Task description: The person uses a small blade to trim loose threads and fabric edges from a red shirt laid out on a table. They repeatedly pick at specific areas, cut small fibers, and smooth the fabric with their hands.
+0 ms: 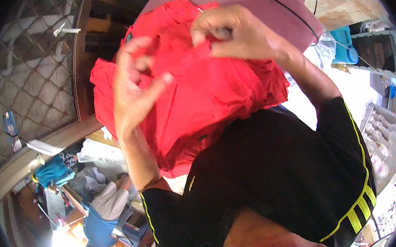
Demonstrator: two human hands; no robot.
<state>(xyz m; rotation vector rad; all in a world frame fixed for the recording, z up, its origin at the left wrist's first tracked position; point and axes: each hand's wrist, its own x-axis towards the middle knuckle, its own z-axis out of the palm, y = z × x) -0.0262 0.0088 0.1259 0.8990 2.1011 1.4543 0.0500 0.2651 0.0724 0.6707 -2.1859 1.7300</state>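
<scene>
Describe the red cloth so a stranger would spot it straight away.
Find the pink surface at the top centre, then look down toward the wearer's black shirt. Between them, beneath the left hand and right hand, spreads the bunched, wrinkled red cloth. Its vivid red sets it apart from the duller pink and the black beside it.

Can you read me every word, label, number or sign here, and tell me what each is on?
No text is legible.
Small blue item by the lattice: any print is too small to read.
Black shirt: its small yellow chest mark is unreadable.
Red cloth: no lettering visible.
</scene>
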